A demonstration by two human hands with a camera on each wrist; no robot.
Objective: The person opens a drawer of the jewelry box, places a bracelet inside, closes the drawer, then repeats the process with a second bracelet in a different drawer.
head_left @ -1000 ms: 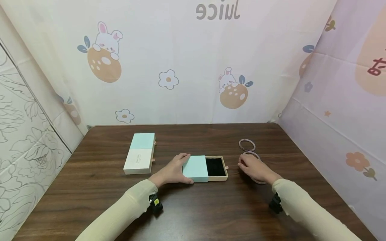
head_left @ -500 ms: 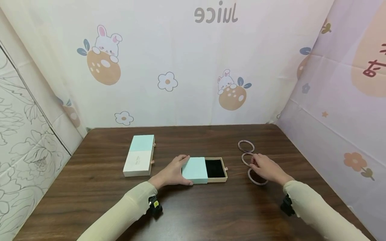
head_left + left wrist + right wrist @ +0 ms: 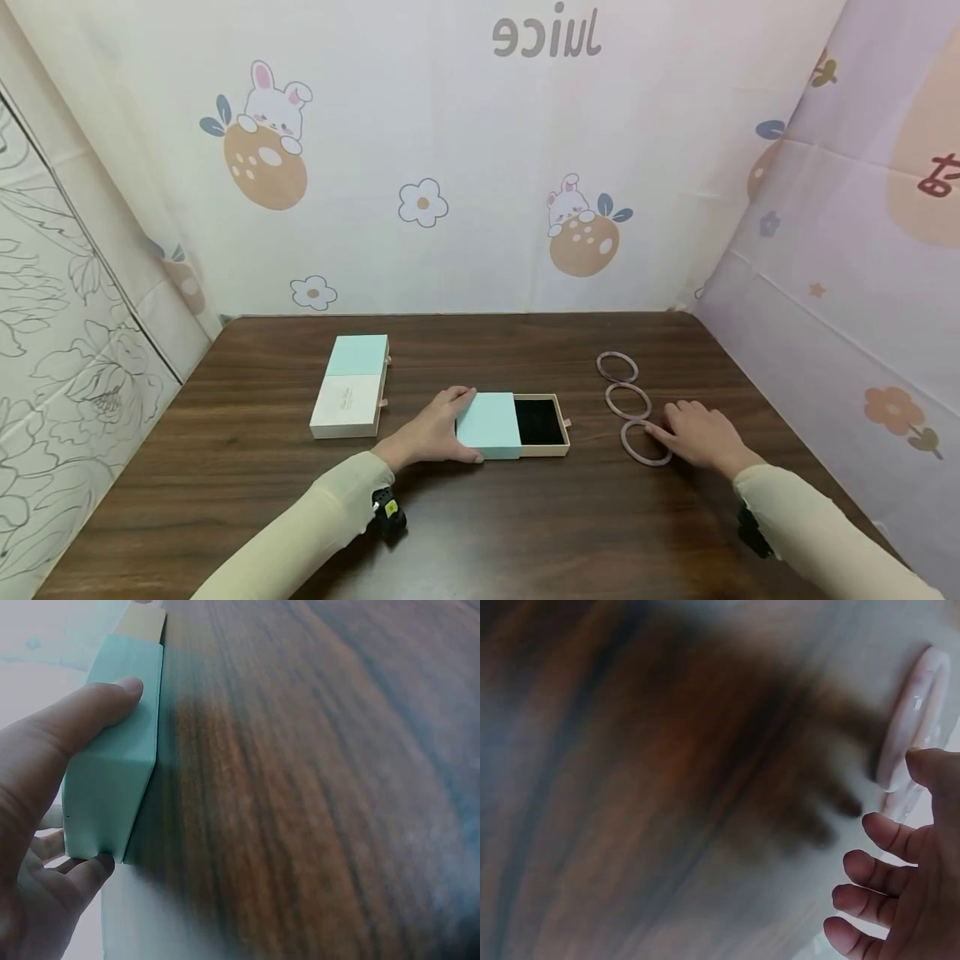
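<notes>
My left hand [image 3: 431, 429] grips the left end of a light-blue box [image 3: 489, 425], thumb on the near side and fingers at the far side. The box's inner drawer [image 3: 564, 433], lined in black, is pulled partway out to the right. In the left wrist view, the thumb [image 3: 112, 701] lies along the side of the box. Three pale pinkish bangles lie in a row: a far one [image 3: 599, 364], a middle one [image 3: 608, 405] and a near one [image 3: 625, 446]. My right hand [image 3: 701, 435] is just right of them, fingers loosely extended, thumb tip right at the near bangle.
A second box [image 3: 348, 387], light blue and white with small ribbon tabs, stands closed on the left of the dark wood table [image 3: 525, 525]. A patterned curtain [image 3: 480, 250] hangs along the table's back edge, and another cloth is on the right.
My right hand has moved right off the bangles, its fingers spreading from a bent pose. The near and middle bangles, partly covered before, now show fully. The left hand keeps its hold.
</notes>
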